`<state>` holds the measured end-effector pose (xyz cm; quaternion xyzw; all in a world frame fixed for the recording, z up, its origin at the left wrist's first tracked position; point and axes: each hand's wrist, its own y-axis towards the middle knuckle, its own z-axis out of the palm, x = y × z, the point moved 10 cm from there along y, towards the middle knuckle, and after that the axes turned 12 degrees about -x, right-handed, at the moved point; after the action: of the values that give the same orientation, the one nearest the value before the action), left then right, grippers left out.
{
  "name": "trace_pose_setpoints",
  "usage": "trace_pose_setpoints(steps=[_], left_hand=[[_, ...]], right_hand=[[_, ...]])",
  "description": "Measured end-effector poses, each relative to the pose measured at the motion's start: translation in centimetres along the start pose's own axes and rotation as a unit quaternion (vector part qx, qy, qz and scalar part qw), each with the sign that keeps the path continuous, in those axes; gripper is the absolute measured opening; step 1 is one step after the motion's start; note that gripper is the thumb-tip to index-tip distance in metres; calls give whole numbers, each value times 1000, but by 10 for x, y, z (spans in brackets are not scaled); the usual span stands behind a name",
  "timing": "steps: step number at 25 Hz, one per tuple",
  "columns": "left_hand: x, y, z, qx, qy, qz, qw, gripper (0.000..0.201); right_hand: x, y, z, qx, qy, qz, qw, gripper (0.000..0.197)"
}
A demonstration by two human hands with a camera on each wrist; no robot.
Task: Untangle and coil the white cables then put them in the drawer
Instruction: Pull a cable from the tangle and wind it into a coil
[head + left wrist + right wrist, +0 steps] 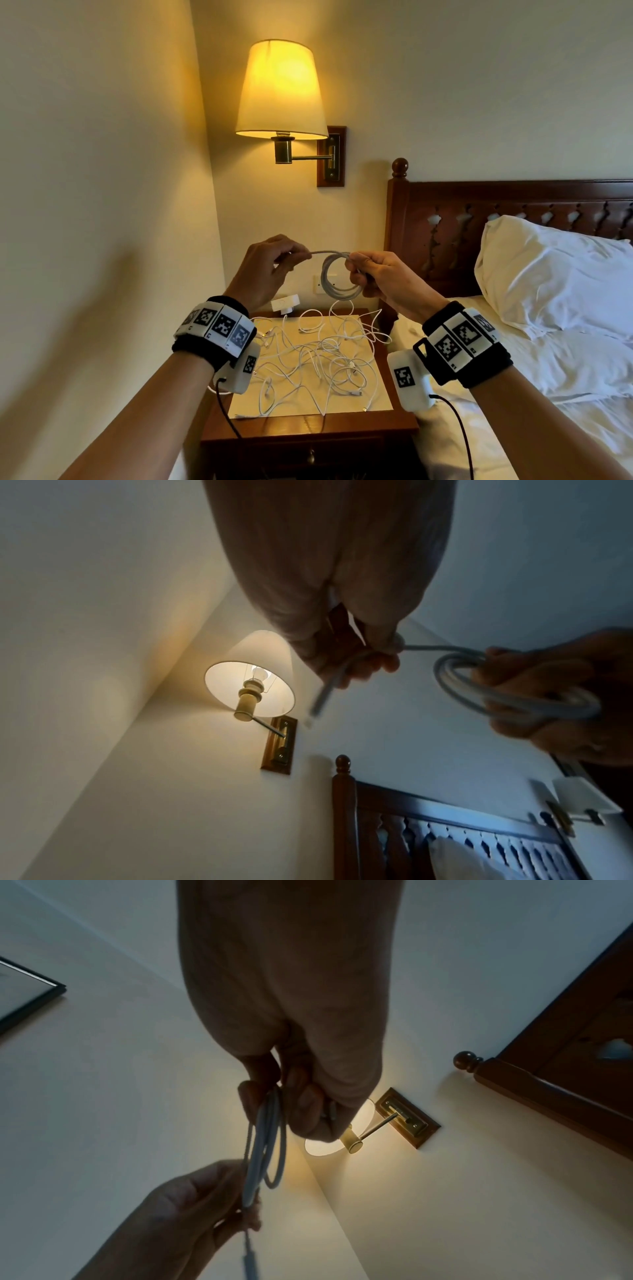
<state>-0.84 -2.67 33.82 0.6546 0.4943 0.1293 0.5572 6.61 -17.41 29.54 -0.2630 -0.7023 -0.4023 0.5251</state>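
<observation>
Above the nightstand (pixel 394 419) strewn with tangled cables (pixel 318 359), both hands pinch a coiled cable (pixel 337 275).

Bedroom, hotel-style: lit wall lamp (pixel 281 89) at 12 o'clock; carved wooden headboard (pixel 513 219), white pillow (pixel 555 274) at 3 o'clock; wooden nightstand (pixel 308 431) at 6 o'clock.

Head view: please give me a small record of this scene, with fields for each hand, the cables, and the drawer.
left hand: pinches the free end of the cable
right hand: grips the coil, held in the air over the nightstand
loose cables: tangled on the nightstand top
drawer: shut, only its knob shows
lamp: lit, on the wall above
</observation>
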Motion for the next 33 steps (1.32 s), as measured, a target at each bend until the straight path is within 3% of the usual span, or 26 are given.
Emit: trace_pose_setpoints(steps=[3,6,9,13,17,21,23,24,25,28,29,31,33], left_hand=[[8,-11,4,4,23,-9,1000,16],[12,-10,4,-36,42,-34,998,12],[27,-5,-6,-109,-67,-167,978,8],[35,-14,5,-132,-229,-340,902,9],[39,-36,32,-57,-355,-478,801,18],[26,-56,56,15,-445,-561,698,22],[22,-57,60,24,-464,-567,680,22],[20,-54,60,26,-461,-562,686,24],[19,-50,58,29,-438,-551,710,27],[15,-35,47,57,-271,-477,834,21],[15,-31,43,65,-208,-453,864,19],[16,-25,34,55,-130,-421,896,16],[17,-22,26,41,-97,-401,910,14]], right_hand=[[-5,1,7,6,33,22,999,36],[-11,2,18,14,84,50,995,37],[-12,4,23,19,130,65,989,36],[-6,8,25,13,156,65,986,36],[-6,10,25,9,156,66,986,36],[-9,11,24,-7,140,64,988,35],[-9,13,21,-28,114,53,992,35],[-9,15,18,-39,99,47,993,35],[-9,17,16,-51,87,42,994,35],[-8,19,13,-78,66,28,994,34],[-8,19,11,-87,61,25,994,34],[-8,20,5,-113,55,19,992,33],[-8,23,-6,-142,51,20,988,33]])
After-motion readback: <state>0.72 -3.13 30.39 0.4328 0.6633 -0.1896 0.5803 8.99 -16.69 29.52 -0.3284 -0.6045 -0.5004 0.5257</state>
